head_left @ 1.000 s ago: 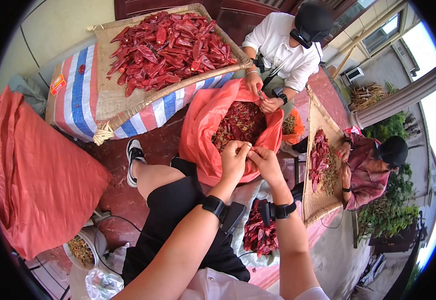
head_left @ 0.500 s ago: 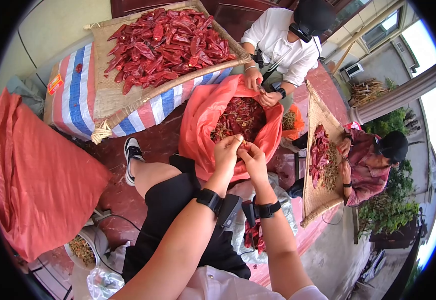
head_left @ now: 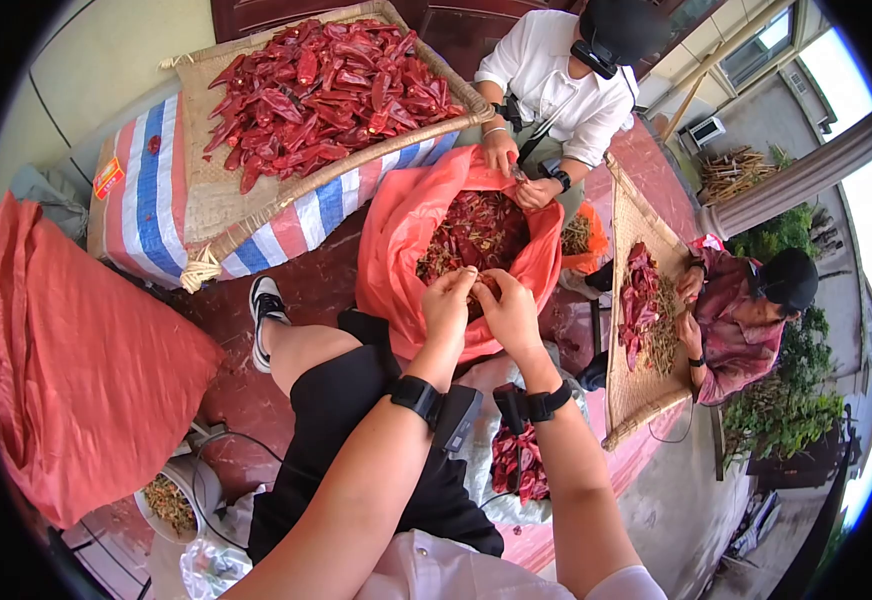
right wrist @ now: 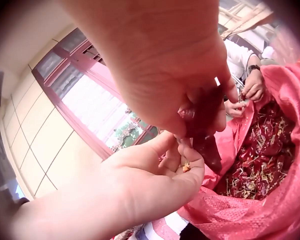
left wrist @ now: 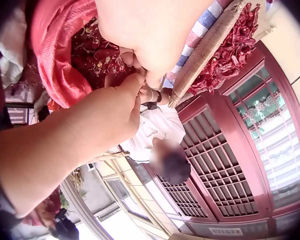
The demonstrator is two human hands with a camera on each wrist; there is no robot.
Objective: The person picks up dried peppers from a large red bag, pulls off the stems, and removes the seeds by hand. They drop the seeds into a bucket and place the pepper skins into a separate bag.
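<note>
Both hands meet above the near rim of an open red woven sack (head_left: 381,235), which holds dark red dried chilies and stem bits (head_left: 476,235). My right hand (head_left: 509,308) grips a dark red dried chili pepper (right wrist: 208,152), whose tapered end hangs below the fingers in the right wrist view. My left hand (head_left: 446,308) pinches the same chili beside the right fingertips. A small yellowish bit (right wrist: 186,167) shows at the curled left fingers. In the left wrist view the meeting fingertips largely hide the chili.
A woven tray (head_left: 216,205) heaped with red chilies (head_left: 326,95) stands back left on striped cloth. A person in white (head_left: 556,90) works across the sack; another person (head_left: 746,330) sits at a woven tray (head_left: 646,395) on the right. More chilies (head_left: 519,465) lie below my right forearm.
My hands have moved left over the sack, staying together at the fingertips. The right hand has turned a little, its fingers more spread. The view has shifted slightly.
</note>
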